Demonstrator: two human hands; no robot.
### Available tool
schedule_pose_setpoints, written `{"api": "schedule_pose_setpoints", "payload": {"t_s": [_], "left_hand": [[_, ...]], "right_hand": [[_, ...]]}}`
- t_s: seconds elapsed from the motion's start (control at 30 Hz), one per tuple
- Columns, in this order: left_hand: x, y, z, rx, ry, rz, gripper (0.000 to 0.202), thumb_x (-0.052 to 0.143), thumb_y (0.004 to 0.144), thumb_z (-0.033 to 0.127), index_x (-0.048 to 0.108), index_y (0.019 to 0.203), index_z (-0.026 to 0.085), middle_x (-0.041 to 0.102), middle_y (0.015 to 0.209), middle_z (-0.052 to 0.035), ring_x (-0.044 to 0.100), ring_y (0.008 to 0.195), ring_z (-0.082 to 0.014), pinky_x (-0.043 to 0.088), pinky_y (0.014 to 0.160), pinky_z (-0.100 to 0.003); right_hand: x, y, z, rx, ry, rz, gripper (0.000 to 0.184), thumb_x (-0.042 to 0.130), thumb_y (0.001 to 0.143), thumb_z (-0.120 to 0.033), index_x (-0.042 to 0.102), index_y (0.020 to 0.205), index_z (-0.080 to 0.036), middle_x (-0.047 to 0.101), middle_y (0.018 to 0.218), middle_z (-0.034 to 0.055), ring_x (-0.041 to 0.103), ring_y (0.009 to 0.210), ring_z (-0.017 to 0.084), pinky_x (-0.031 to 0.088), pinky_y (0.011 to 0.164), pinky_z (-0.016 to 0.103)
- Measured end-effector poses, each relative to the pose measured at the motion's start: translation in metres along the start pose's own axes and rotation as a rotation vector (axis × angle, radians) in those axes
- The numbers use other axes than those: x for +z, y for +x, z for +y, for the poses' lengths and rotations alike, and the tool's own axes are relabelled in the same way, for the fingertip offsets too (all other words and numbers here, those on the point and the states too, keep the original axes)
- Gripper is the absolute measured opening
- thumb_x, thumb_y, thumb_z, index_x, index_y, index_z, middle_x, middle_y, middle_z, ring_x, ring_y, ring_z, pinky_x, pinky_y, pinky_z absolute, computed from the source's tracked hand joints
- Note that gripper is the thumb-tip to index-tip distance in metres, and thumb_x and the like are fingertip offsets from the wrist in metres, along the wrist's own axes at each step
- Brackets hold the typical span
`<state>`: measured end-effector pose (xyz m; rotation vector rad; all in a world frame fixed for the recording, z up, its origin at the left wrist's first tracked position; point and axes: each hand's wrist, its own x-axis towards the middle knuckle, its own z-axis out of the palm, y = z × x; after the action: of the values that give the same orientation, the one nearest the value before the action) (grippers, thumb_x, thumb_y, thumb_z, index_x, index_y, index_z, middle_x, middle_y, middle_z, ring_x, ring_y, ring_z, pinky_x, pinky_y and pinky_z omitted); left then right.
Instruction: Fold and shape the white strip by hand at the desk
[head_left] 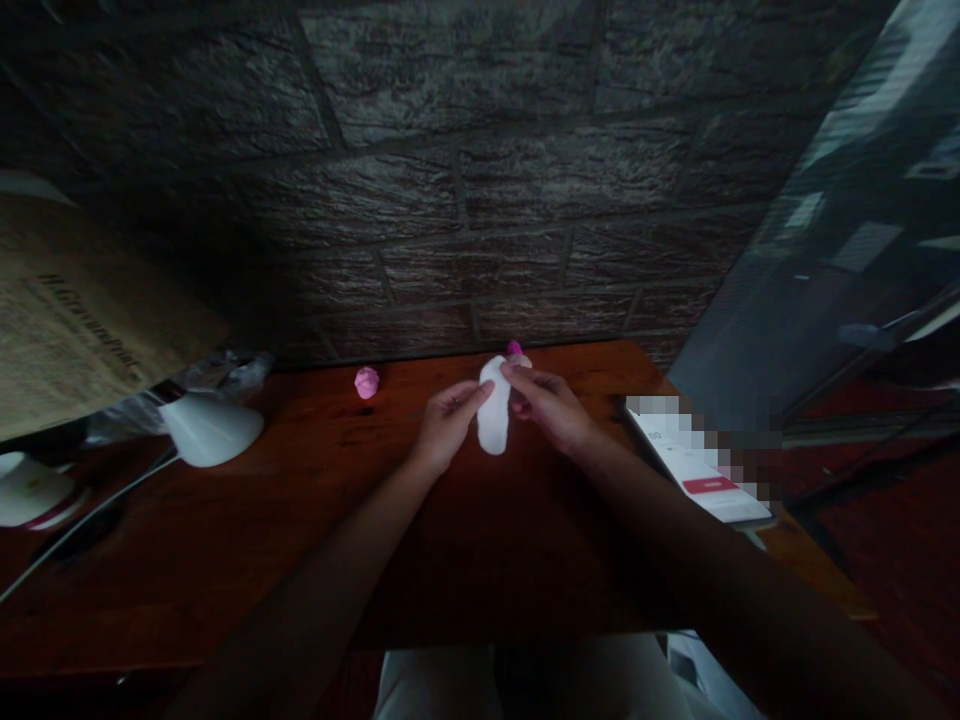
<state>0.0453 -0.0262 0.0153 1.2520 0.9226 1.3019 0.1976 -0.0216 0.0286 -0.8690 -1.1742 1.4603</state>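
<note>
Above the wooden table, both of my hands hold a soft-looking, flat white strip (493, 412) with rounded ends; its material is not clear. My left hand (448, 425) pinches its left edge between thumb and fingers. At the upper right edge, my right hand (553, 408) is closed on the same strip near its top. A pink, rose-like lump (367, 382) sits on the table beyond my left hand. Just behind the strip and my right hand, a small magenta piece (514, 348) shows beside a paler pink one, both partly hidden.
The wooden table (300, 560) meets a dark brick wall (517, 190). On the left stand a lamp with a printed brown shade (82, 310) and white base (214, 430), crumpled clear plastic and a white cup (37, 490). A lit tablet (701, 470) lies at the right edge.
</note>
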Motion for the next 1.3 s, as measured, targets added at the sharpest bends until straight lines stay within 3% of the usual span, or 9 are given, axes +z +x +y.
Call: {"api": "schedule_pose_setpoints", "payload": {"t_s": [0.17,0.37,0.5,0.67,0.87,1.07,1.3], "left_hand": [[-0.0036,0.0039,-0.0027,-0.024,-0.097,0.063,0.028,0.080,0.068,0.041,0.076,0.081,0.018,0.070,0.077,-0.0012,0.058,0.069,-0.0123,0.043,0.067,-0.025],[-0.0056,0.0052,-0.0049,0.006,-0.060,0.037,0.029,0.079,0.069,0.042,0.075,0.084,0.017,0.071,0.079,-0.0022,0.058,0.070,-0.0128,0.043,0.068,-0.025],[-0.0059,0.0052,-0.0044,0.032,-0.053,0.023,0.028,0.078,0.071,0.042,0.074,0.082,0.017,0.069,0.077,-0.0012,0.057,0.068,-0.0119,0.042,0.066,-0.025],[-0.0053,0.0046,-0.0028,0.023,-0.058,0.077,0.028,0.078,0.071,0.043,0.074,0.081,0.017,0.067,0.075,-0.0004,0.055,0.066,-0.0118,0.042,0.063,-0.025],[-0.0032,0.0050,-0.0026,0.018,-0.070,0.106,0.025,0.079,0.070,0.041,0.075,0.081,0.018,0.069,0.077,-0.0004,0.056,0.067,-0.0114,0.042,0.065,-0.025],[-0.0048,0.0062,-0.0031,0.046,-0.066,0.151,0.026,0.079,0.069,0.042,0.075,0.079,0.018,0.069,0.075,0.0000,0.055,0.066,-0.0111,0.042,0.064,-0.024],[-0.0059,0.0074,-0.0043,-0.016,-0.107,0.092,0.029,0.080,0.069,0.043,0.073,0.076,0.016,0.066,0.071,0.0010,0.054,0.063,-0.0099,0.041,0.062,-0.023]], "right_hand": [[0.0005,-0.0027,0.0011,0.003,-0.125,-0.013,0.037,0.077,0.070,-0.053,0.071,0.076,-0.017,0.051,0.059,-0.0024,0.042,0.054,0.009,0.029,0.052,0.026],[-0.0013,-0.0007,0.0051,-0.063,-0.204,0.007,0.034,0.077,0.070,-0.051,0.076,0.084,-0.020,0.054,0.062,-0.0023,0.042,0.055,0.009,0.031,0.054,0.027],[0.0011,-0.0023,0.0037,-0.083,-0.242,0.022,0.035,0.075,0.072,-0.053,0.076,0.084,-0.020,0.053,0.060,-0.0027,0.042,0.054,0.009,0.032,0.054,0.027],[0.0021,-0.0044,0.0022,0.002,-0.280,-0.101,0.035,0.076,0.071,-0.051,0.075,0.081,-0.017,0.057,0.061,-0.0011,0.046,0.054,0.009,0.033,0.052,0.026],[0.0015,-0.0053,0.0006,-0.043,-0.306,-0.090,0.028,0.074,0.075,-0.046,0.072,0.075,-0.018,0.053,0.055,-0.0034,0.041,0.048,0.008,0.031,0.050,0.026],[0.0045,-0.0073,0.0004,0.042,-0.336,-0.147,0.030,0.069,0.080,-0.047,0.069,0.072,-0.018,0.055,0.054,-0.0018,0.046,0.048,0.009,0.033,0.049,0.026],[0.0025,-0.0067,0.0006,0.000,-0.373,-0.136,0.030,0.066,0.082,-0.046,0.067,0.070,-0.018,0.050,0.050,-0.0038,0.043,0.046,0.009,0.033,0.050,0.026]]}}
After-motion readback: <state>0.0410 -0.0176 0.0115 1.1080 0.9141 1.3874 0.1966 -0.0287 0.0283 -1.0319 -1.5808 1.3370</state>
